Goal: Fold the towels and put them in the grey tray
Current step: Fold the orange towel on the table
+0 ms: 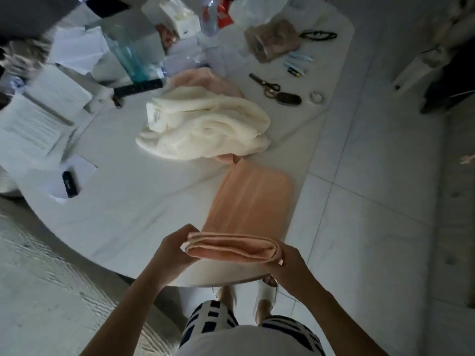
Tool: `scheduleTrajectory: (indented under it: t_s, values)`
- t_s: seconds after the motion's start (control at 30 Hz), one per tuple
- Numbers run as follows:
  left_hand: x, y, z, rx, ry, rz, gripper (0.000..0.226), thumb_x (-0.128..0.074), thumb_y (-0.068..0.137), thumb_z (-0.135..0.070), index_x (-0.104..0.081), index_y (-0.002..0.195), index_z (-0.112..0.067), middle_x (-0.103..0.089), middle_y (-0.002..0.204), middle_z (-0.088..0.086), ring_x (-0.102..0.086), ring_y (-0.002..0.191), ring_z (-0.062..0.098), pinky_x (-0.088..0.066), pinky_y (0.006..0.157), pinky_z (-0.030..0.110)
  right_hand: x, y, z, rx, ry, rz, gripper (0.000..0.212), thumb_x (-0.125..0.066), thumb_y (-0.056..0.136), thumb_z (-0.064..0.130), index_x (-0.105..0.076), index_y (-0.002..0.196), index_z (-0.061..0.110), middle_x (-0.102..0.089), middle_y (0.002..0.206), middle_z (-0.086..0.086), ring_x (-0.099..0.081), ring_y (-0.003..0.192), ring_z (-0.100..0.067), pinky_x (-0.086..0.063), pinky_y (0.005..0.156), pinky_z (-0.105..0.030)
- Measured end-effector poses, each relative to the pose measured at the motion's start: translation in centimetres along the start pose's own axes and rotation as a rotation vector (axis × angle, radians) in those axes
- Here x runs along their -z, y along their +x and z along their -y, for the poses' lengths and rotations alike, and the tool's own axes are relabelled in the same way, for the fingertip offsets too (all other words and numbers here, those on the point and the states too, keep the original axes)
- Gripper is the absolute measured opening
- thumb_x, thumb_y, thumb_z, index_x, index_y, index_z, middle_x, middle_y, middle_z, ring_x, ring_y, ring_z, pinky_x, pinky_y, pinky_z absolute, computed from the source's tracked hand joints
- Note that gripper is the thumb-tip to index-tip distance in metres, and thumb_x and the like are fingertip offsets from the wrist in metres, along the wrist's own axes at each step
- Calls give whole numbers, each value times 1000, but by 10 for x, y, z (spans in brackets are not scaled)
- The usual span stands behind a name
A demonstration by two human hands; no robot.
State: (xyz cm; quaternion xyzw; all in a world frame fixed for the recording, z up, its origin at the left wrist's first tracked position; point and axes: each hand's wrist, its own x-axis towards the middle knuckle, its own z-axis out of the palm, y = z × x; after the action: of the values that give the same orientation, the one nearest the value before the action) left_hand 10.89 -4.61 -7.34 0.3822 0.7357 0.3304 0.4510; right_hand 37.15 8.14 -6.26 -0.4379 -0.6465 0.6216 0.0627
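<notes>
A person standing at a white surface (123, 201) held the near end of a peach towel (246, 201) doubled over into a thick fold, the left hand (172, 249) pinching its left corner with thumb on top and the right hand (289, 262) curled round its right edge. The rest of the peach towel lay flat on the surface, stretching away from the fold toward a crumpled cream towel (205, 127) heaped at the middle. A pale pink towel (205, 79) lay bunched just behind the cream one, touching it, and a scrap of pink cloth showed under the heap's near edge. No grey tray could be made out among the clutter at the far end. Containers there were blurred: a clear bluish plastic container (128, 55) stood upright, contents not discernible, beside a white box (180, 18) and a crumpled brown bag (272, 38). Scissors (264, 84) lay to the right of the towels, papers (38, 127) to the left, with a small dark object (69, 183) resting on a sheet near the edge.
</notes>
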Motion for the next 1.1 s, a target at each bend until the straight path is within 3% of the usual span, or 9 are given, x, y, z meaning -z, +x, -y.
scheduleTrajectory:
  t_s: [0.17,0.4,0.53,0.6,0.8,0.9,0.97,1.03,1.1]
  values:
    - [13,-1,-12,-45,20,146,30,-67,84,-56,-67,110,-42,-75,101,-17,-72,93,6,-59,77,24,-14,-8,-4,-112,57,-128,24,-67,76,60,-62,98,68,-69,100,35,-66,93,10,-50,70,-7]
    - [-15,73,-37,2,125,-27,29,-56,98,-42,-57,82,-18,-67,76,8,-60,63,16,-47,58,31,2,40,-7,-171,94,-471,22,-59,70,61,-62,82,43,-67,79,30,-60,69,15,-44,55,-4]
    - [-33,125,-50,86,137,-165,40,-54,96,-42,-51,70,-12,-58,63,2,-48,59,12,-38,55,32,17,82,-7,-179,20,-651,21,-57,87,50,-53,78,32,-62,68,19,-59,64,5,-39,48,-7]
    - [-39,141,-47,147,214,-168,46,-45,99,-47,-48,66,-16,-54,60,-4,-48,58,13,-34,52,30,20,98,-12,-229,-15,-652,8,-58,94,36,-54,95,29,-59,77,18,-59,71,-4,-37,55,-10]
    - [-36,144,-24,234,476,-154,60,-28,100,-61,-60,69,-20,-63,70,-4,-61,68,20,-44,65,32,11,79,-22,-296,-23,-609,42,-60,93,43,-51,127,22,-62,109,6,-65,96,-17,-53,75,-28]
    - [-31,145,-25,133,474,-195,41,-39,101,-53,-66,105,-22,-66,102,2,-66,88,24,-54,79,38,8,67,-19,-275,-107,-622,57,-59,91,50,-45,139,22,-51,134,0,-61,108,-19,-57,88,-41]
    - [-29,148,-32,32,379,-147,35,-51,100,-43,-56,131,-27,-57,116,0,-62,95,22,-53,85,38,13,76,-13,-173,-144,-585,56,-58,91,51,-49,136,18,-52,134,-5,-57,106,-15,-53,89,-35]
    - [-28,153,-39,-22,360,-48,28,-58,98,-34,-61,125,-30,-56,113,-2,-59,94,19,-47,83,32,17,90,-5,-138,-215,-524,48,-55,92,46,-52,133,22,-51,128,-1,-52,102,-9,-46,87,-28]
    - [-26,158,-44,3,303,-2,8,-61,95,-27,-66,98,-31,-64,99,-4,-61,88,16,-45,74,28,21,102,0,-167,-353,-501,31,-53,94,34,-57,124,26,-53,122,2,-56,97,-11,-45,81,-25]
